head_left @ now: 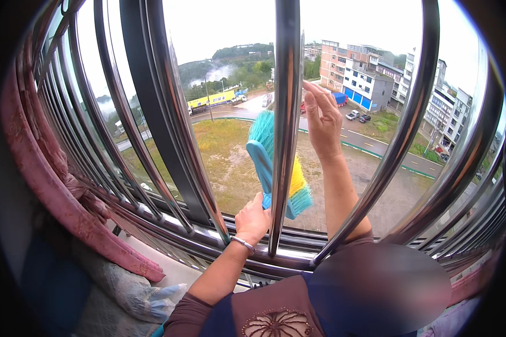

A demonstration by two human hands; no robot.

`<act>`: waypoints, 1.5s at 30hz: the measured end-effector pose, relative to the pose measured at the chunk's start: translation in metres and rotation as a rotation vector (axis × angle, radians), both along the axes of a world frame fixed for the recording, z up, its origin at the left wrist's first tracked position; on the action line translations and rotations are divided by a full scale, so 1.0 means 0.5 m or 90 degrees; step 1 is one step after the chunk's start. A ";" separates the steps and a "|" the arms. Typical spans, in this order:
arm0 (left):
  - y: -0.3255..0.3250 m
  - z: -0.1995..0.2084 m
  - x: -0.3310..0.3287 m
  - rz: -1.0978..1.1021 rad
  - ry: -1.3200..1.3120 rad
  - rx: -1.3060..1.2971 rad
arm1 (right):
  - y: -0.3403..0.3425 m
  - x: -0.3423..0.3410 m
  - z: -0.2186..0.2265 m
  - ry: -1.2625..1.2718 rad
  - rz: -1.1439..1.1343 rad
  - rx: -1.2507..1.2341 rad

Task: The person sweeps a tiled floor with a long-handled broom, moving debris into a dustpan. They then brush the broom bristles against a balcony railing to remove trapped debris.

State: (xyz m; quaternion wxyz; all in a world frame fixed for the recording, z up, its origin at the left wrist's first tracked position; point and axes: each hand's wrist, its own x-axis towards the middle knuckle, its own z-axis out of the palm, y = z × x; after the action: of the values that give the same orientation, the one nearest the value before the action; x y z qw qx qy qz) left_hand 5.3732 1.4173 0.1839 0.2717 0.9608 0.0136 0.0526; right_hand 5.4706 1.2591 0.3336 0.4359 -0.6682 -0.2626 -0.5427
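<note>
My left hand [252, 220], with a bracelet at the wrist, reaches up to the window bars. Its fingers are closed round the blue neck of a broom [260, 168], just below the head. The broom head is tilted behind a shiny metal bar [287, 112], which hides part of it; its bristles are teal at both ends and yellow between. My right hand [323, 121] is raised on the far side of that bar with nothing in it. Its fingers point up and are stretched out, the tips close to the bar's edge; whether they touch it, I cannot tell.
Several upright bars stand across the window, with a dark window frame post [163, 106] at left. A pink curtain [67, 208] hangs along the left side, above pale lace-like cloth [132, 286]. Outside and below lie a grassy lot [225, 146], a road and buildings [365, 84].
</note>
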 end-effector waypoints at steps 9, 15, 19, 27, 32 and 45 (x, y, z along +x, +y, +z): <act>-0.020 0.003 0.020 0.048 -0.089 -0.051 | -0.133 0.137 -0.384 0.968 -0.314 -0.279; 0.003 -0.004 0.028 0.087 -0.122 -0.016 | 0.040 -0.012 0.003 -0.032 0.022 -0.058; -0.027 0.008 0.033 0.059 -0.210 -0.083 | 0.026 0.070 -0.195 0.246 0.083 -0.266; -0.036 0.006 0.036 0.054 -0.210 -0.039 | -0.068 0.135 -0.206 0.395 -0.285 -0.143; -0.013 0.019 0.037 0.090 -0.119 -0.073 | 0.059 -0.007 -0.012 -0.139 -0.012 -0.178; -0.015 -0.033 0.066 0.006 -0.203 -0.197 | -0.012 0.016 -0.026 0.056 -0.008 0.132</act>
State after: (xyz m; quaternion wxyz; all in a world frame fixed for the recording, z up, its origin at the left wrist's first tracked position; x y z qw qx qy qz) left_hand 5.4063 1.4098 0.1672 0.4141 0.8873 -0.0171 0.2024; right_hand 5.4786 1.2534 0.3208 0.5107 -0.6442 -0.1814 -0.5397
